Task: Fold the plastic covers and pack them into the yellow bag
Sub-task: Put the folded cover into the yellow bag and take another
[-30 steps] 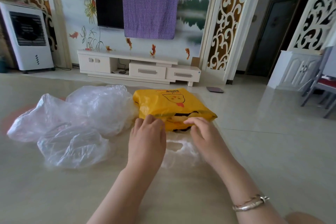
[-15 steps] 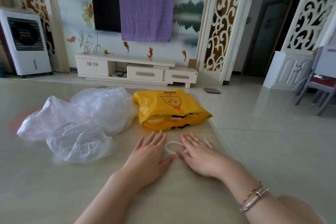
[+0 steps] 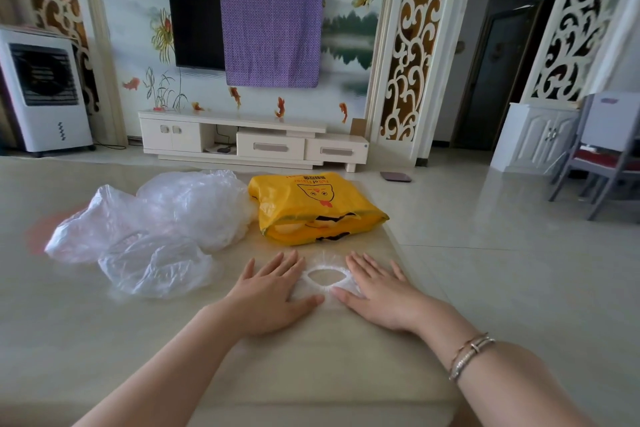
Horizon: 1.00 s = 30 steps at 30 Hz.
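Beyond the glossy beige table (image 3: 104, 340) stand a low white TV cabinet (image 3: 252, 140), a wall-mounted television (image 3: 195, 21) half draped with a purple patterned cloth (image 3: 272, 36), a white air cooler (image 3: 43, 94) at the far left and a grey chair with a red seat (image 3: 602, 163) at the right; a small dark flat object (image 3: 396, 176), possibly a scale, lies on the tiled floor. On the table, a heap of crumpled clear plastic covers (image 3: 156, 225) sits left of centre, its right edge touching the yellow bag (image 3: 317, 210), which lies on its side, bulging, printed with a cartoon face and black marks. Nearer the person, one plastic cover (image 3: 323, 279) lies flattened on the table just in front of the bag: thin, transparent film gathered into a white puckered elastic ring with an oval opening. The left hand (image 3: 273, 295) and right hand (image 3: 377, 291) lie flat on either side of that ring, fingers straight and spread, palms pressing the film down. Two thin metal bracelets (image 3: 471, 354) circle the right wrist.
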Available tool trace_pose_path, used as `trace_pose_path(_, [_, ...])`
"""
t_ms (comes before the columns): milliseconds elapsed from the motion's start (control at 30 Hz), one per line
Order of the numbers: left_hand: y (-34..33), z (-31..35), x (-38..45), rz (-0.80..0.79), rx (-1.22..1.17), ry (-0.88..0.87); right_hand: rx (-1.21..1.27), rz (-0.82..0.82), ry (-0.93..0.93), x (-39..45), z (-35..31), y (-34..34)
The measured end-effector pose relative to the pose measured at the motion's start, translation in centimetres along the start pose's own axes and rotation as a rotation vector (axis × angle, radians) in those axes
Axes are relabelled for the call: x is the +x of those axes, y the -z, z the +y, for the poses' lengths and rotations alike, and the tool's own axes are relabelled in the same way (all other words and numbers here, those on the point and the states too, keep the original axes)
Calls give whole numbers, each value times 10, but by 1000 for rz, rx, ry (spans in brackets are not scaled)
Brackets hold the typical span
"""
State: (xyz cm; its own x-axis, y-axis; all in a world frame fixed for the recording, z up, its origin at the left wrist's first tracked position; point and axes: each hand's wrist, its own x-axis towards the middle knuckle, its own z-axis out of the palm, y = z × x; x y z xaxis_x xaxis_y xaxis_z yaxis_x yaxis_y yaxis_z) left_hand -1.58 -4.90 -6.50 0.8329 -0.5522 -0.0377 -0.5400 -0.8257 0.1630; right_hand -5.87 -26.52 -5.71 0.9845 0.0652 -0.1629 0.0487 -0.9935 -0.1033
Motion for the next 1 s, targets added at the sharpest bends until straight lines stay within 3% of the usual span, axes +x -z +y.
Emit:
trace_pose_path(233, [-7,-4,-8,399,-306,-163,330,318,165,-23,8,-1])
trace_pose_path(400, [-4,1,-14,307,-320,-180,173,379,281,-34,14,5])
trace_pose_path(667, [-3,-2,-9,304,-348,-166,63,346,240,-29,-5,16])
trace_pose_path(800, [-4,-5,-7,387,-404,-160,69,425,180,-25,-13,14])
trace_pose_path(1000, [-1,-7,-9,492,-610,12,196,380,149,-25,-15,9])
